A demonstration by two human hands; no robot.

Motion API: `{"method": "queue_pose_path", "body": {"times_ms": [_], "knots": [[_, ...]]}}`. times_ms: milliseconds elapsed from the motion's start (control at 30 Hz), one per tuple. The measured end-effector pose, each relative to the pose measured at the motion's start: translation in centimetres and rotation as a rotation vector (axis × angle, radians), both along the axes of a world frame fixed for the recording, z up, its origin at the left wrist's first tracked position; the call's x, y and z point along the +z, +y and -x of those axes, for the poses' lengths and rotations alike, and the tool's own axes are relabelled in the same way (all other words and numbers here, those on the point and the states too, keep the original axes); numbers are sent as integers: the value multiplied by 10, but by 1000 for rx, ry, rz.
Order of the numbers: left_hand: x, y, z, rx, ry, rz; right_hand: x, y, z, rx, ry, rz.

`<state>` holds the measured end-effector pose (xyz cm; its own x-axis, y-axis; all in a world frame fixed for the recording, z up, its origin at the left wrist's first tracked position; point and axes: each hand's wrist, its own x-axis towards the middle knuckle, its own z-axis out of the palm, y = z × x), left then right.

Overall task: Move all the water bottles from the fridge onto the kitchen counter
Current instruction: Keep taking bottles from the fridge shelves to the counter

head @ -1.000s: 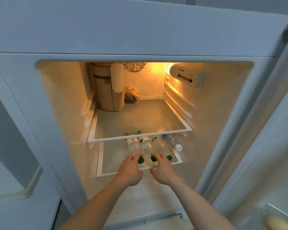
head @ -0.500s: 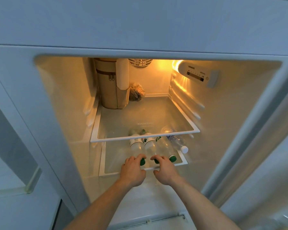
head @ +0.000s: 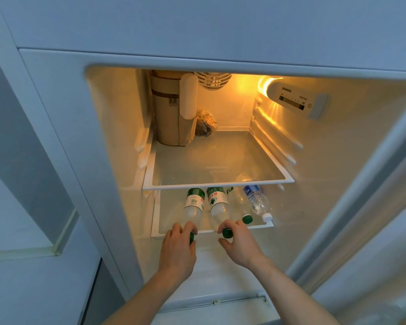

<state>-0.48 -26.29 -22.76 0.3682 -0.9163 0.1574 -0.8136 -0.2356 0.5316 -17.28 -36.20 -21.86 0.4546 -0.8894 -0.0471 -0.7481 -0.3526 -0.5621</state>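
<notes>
Several clear water bottles lie on their sides on the lower glass shelf (head: 256,225) of the open fridge, caps toward me. My left hand (head: 177,247) grips the neck and green cap of the leftmost green-label bottle (head: 193,204). My right hand (head: 240,242) pinches the green cap of the second green-label bottle (head: 218,202). To their right lie a third bottle with a green cap (head: 238,205) and a blue-label bottle with a white cap (head: 257,202). The two gripped bottles stick out past the shelf's front edge.
The upper glass shelf (head: 218,184) hangs just over the bottles. A tall beige zipped case (head: 168,113) and a dark bagged item (head: 205,124) stand at its back left. The control panel (head: 295,99) is on the right wall. The door frame rises at the right.
Both hands have closed on the caps of the two left bottles and drawn them a little toward me. The camera has moved nearer and lower.
</notes>
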Motion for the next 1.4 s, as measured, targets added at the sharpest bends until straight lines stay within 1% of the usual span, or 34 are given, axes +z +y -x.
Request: {"method": "queue_pose_path", "body": {"times_ms": [100, 267, 400, 500, 633, 700, 767, 833, 933, 1067, 1200, 1333, 1400], "knots": [[12, 16, -3, 21, 33, 96, 5, 15, 3, -17, -96, 50], [35, 33, -10, 34, 84, 248, 31, 28, 8, -22, -299, 168], [55, 49, -10, 37, 87, 324, 48, 35, 10, -6, -366, 218], [71, 61, -9, 39, 64, 335, 67, 43, 12, 25, -366, 235], [89, 83, -11, 3, 90, 345, 95, 56, 20, 41, -352, 224], [96, 97, -12, -5, 119, 338, 108, 61, 25, 25, -392, 161], [98, 115, -13, 5, 144, 287, 120, 70, 28, 37, -419, 82], [98, 132, -12, 21, 169, 226, 129, 82, 30, 72, -390, 40], [94, 157, -7, 71, 214, 170, 131, 100, 29, 159, -273, -32], [83, 191, 2, 147, 271, 128, 121, 121, 25, 292, -112, -95], [74, 219, 14, 234, 329, 108, 109, 139, 19, 410, -73, -123], [66, 250, 33, 361, 360, 107, 98, 151, 15, 526, -51, -82], [67, 268, 46, 433, 351, 140, 97, 160, 13, 595, -40, -74]]}}
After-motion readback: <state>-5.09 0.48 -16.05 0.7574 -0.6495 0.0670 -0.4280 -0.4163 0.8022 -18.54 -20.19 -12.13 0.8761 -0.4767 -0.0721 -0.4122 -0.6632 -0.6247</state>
